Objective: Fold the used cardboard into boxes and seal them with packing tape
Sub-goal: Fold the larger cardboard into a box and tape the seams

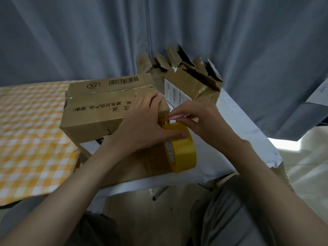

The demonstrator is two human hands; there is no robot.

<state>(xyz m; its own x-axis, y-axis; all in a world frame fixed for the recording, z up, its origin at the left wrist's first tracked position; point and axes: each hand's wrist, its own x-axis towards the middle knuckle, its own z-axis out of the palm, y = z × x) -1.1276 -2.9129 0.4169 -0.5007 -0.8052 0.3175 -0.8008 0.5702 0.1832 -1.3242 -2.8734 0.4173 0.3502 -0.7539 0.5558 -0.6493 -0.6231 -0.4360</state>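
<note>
Centre frame: left hand (142, 121) gripping yellow tape roll (182, 150), fingers on closed box (106, 110). Right hand (198, 119) pinching tape end (strip blurred) beside box corner.

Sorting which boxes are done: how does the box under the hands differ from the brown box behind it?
The near box has its flaps closed flat; the far box has torn flaps standing open. The near box lies long and low, with the left hand on it; the far box sits tilted and untouched. Both are used brown cardboard with labels.
</note>
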